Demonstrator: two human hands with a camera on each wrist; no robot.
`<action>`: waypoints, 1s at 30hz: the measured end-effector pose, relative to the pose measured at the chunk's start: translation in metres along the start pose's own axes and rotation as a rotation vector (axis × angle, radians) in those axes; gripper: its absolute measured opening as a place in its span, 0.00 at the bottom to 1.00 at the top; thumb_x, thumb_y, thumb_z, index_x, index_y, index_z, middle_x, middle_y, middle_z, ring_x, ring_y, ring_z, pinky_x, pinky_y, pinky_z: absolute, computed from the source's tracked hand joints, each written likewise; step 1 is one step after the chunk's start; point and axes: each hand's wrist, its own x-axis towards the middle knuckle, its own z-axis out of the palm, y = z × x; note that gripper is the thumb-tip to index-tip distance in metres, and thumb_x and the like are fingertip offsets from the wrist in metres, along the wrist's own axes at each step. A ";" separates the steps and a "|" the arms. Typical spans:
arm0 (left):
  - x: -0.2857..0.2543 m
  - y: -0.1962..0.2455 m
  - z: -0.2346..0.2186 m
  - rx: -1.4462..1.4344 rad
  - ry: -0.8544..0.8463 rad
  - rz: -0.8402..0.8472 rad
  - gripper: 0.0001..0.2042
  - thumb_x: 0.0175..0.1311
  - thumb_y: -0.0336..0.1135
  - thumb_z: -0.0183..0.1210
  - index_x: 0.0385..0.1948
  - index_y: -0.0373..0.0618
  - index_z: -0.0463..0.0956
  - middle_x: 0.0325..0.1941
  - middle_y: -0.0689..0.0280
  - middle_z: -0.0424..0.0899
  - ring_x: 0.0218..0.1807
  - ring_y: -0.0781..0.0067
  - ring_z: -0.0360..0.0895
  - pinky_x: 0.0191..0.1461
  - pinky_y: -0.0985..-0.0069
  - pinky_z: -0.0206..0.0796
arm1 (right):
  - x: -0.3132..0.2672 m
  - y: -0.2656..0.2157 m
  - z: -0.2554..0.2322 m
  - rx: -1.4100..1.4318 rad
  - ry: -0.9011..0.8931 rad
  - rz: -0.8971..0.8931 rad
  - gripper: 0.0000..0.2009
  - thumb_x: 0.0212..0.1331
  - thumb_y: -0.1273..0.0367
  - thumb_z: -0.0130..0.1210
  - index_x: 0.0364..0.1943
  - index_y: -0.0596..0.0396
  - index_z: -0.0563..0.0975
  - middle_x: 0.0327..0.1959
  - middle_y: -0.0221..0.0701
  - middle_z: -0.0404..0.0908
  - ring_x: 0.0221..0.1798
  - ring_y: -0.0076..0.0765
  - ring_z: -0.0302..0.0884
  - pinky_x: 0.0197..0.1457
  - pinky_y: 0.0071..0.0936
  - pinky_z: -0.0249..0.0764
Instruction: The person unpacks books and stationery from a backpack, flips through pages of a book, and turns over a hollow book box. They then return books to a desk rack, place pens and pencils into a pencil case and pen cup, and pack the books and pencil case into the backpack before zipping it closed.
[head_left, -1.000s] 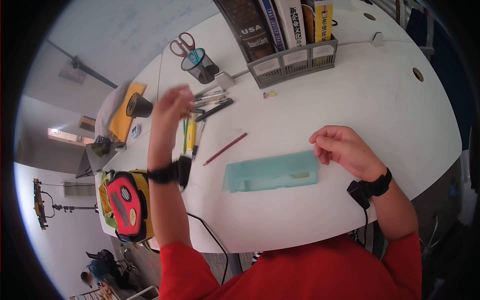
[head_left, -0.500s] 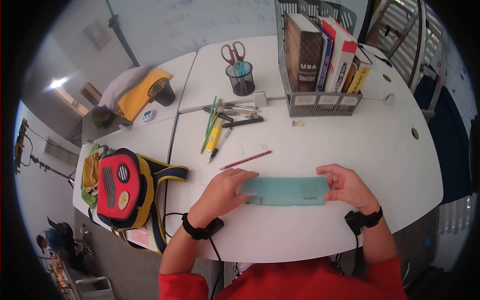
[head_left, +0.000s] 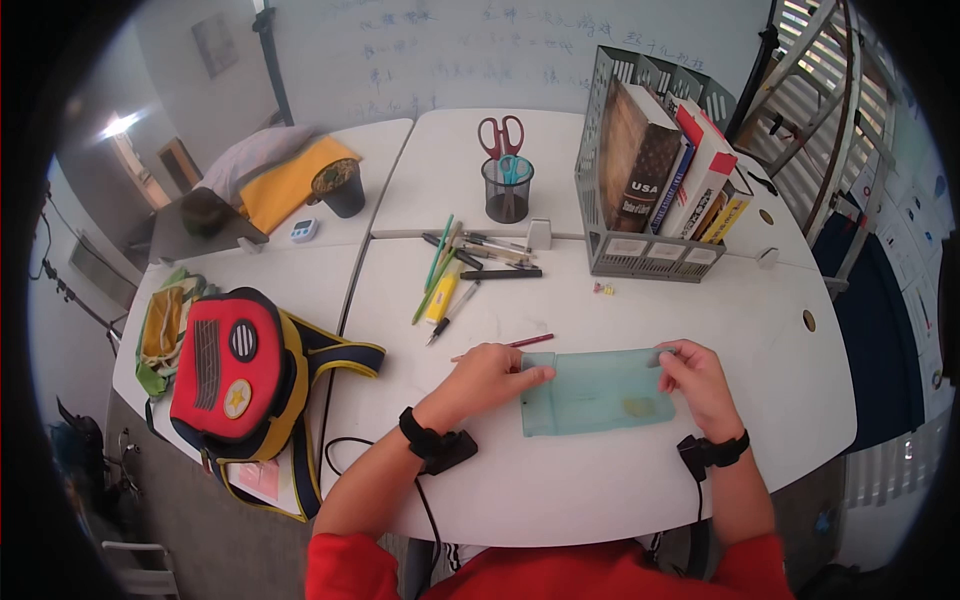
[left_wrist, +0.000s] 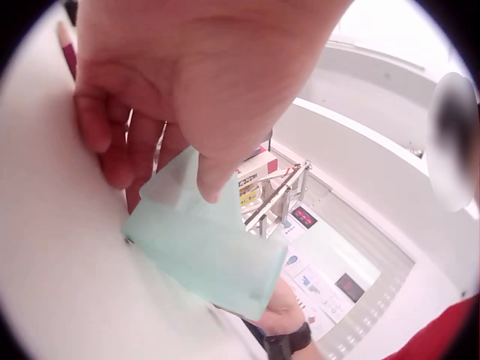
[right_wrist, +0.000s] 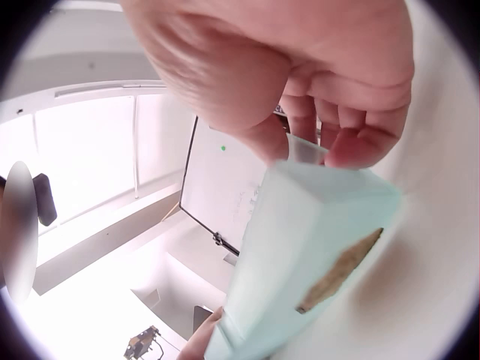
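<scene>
A translucent teal plastic pencil case [head_left: 600, 395] is between my hands over the near part of the table, its broad face tilted up. A brownish patch [right_wrist: 341, 274] shows on its wall in the right wrist view. My left hand [head_left: 487, 380] holds the left end, thumb on the near side and the other fingers behind it. My right hand [head_left: 698, 385] pinches the upper right corner between thumb and fingers. A dark red pencil [head_left: 530, 340] lies behind the case, partly hidden by my left hand.
Several pens and pencils [head_left: 500, 274] and a yellow box [head_left: 443, 292] lie farther back. Behind them stand a mesh cup [head_left: 506, 195] with scissors and a grey book rack [head_left: 650, 258]. A red backpack [head_left: 225, 370] sits at the left; small clips [head_left: 604, 288] lie right of centre.
My left hand came down from the pens to the case's left end. My right hand closed on its right corner. The case has tilted, showing a broader face. The head view has shifted.
</scene>
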 end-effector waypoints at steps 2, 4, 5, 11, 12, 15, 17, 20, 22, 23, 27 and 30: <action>-0.004 -0.007 0.004 -0.084 0.021 0.032 0.23 0.70 0.50 0.68 0.46 0.33 0.87 0.27 0.59 0.85 0.31 0.74 0.78 0.39 0.73 0.72 | 0.004 0.008 0.006 -0.032 0.093 0.048 0.09 0.74 0.69 0.58 0.50 0.60 0.82 0.35 0.25 0.85 0.32 0.20 0.79 0.39 0.20 0.72; -0.006 -0.011 -0.001 -0.150 0.035 0.058 0.24 0.70 0.51 0.69 0.46 0.33 0.87 0.29 0.60 0.85 0.32 0.75 0.78 0.39 0.73 0.71 | 0.007 0.013 0.008 -0.007 0.105 0.054 0.09 0.74 0.69 0.58 0.49 0.60 0.82 0.36 0.25 0.85 0.31 0.19 0.79 0.38 0.20 0.71; -0.007 -0.011 -0.004 -0.236 0.039 0.095 0.23 0.71 0.50 0.68 0.50 0.34 0.85 0.35 0.60 0.87 0.37 0.75 0.80 0.43 0.73 0.73 | 0.005 0.016 0.009 0.018 0.129 0.066 0.09 0.74 0.69 0.58 0.49 0.60 0.82 0.36 0.25 0.85 0.30 0.19 0.79 0.37 0.19 0.70; -0.004 -0.024 -0.011 -0.526 0.050 0.204 0.22 0.76 0.41 0.63 0.63 0.34 0.77 0.54 0.59 0.87 0.56 0.72 0.83 0.60 0.72 0.75 | -0.003 0.009 0.004 0.017 0.127 -0.035 0.08 0.75 0.70 0.57 0.48 0.59 0.83 0.37 0.26 0.85 0.32 0.21 0.81 0.38 0.20 0.71; -0.004 -0.023 -0.013 -0.510 0.158 0.184 0.21 0.76 0.40 0.63 0.62 0.34 0.78 0.53 0.60 0.87 0.55 0.72 0.83 0.59 0.71 0.76 | -0.003 0.008 0.002 0.044 0.144 -0.030 0.08 0.75 0.70 0.57 0.48 0.59 0.83 0.37 0.26 0.85 0.32 0.21 0.81 0.38 0.20 0.71; -0.004 -0.002 -0.036 -0.254 0.266 0.157 0.19 0.73 0.39 0.66 0.58 0.34 0.81 0.52 0.58 0.88 0.54 0.69 0.85 0.57 0.70 0.77 | -0.007 0.003 -0.003 0.041 0.121 -0.026 0.08 0.74 0.71 0.58 0.49 0.61 0.83 0.39 0.26 0.86 0.36 0.22 0.83 0.42 0.21 0.74; 0.005 0.010 -0.049 0.160 0.454 0.276 0.18 0.69 0.37 0.68 0.56 0.34 0.82 0.52 0.55 0.89 0.55 0.61 0.86 0.57 0.68 0.77 | -0.009 -0.001 -0.005 0.073 0.015 -0.090 0.08 0.72 0.73 0.59 0.49 0.62 0.82 0.40 0.27 0.85 0.39 0.23 0.83 0.47 0.23 0.76; 0.041 0.009 -0.073 0.555 0.427 0.354 0.24 0.64 0.36 0.69 0.61 0.36 0.78 0.59 0.51 0.85 0.63 0.48 0.80 0.66 0.60 0.73 | -0.009 0.005 -0.005 0.109 -0.011 -0.118 0.07 0.69 0.75 0.60 0.47 0.62 0.83 0.38 0.27 0.84 0.41 0.23 0.82 0.49 0.24 0.77; 0.074 0.000 -0.083 0.706 0.392 0.396 0.26 0.63 0.35 0.68 0.63 0.37 0.76 0.63 0.49 0.83 0.67 0.46 0.77 0.70 0.58 0.70 | -0.011 0.010 -0.004 0.146 -0.019 -0.146 0.08 0.68 0.75 0.60 0.47 0.61 0.83 0.38 0.26 0.84 0.40 0.22 0.82 0.48 0.23 0.76; 0.095 -0.006 -0.088 0.775 0.336 0.400 0.29 0.61 0.34 0.67 0.65 0.38 0.75 0.66 0.49 0.80 0.70 0.46 0.75 0.73 0.58 0.69 | -0.011 0.011 -0.004 0.112 -0.021 -0.136 0.08 0.67 0.74 0.61 0.47 0.61 0.83 0.37 0.26 0.84 0.40 0.21 0.81 0.48 0.23 0.76; 0.142 -0.004 -0.092 0.901 0.171 0.339 0.32 0.51 0.31 0.64 0.64 0.35 0.74 0.64 0.48 0.80 0.67 0.45 0.76 0.69 0.56 0.72 | -0.011 0.015 -0.003 0.057 -0.001 -0.123 0.09 0.65 0.71 0.64 0.47 0.58 0.84 0.35 0.25 0.82 0.39 0.19 0.77 0.45 0.22 0.76; 0.158 0.003 -0.088 0.930 0.096 0.246 0.34 0.47 0.34 0.66 0.63 0.36 0.75 0.61 0.49 0.81 0.64 0.45 0.78 0.66 0.57 0.75 | -0.010 0.019 -0.003 0.029 0.017 -0.162 0.10 0.64 0.69 0.65 0.47 0.57 0.84 0.34 0.25 0.81 0.38 0.20 0.76 0.44 0.22 0.75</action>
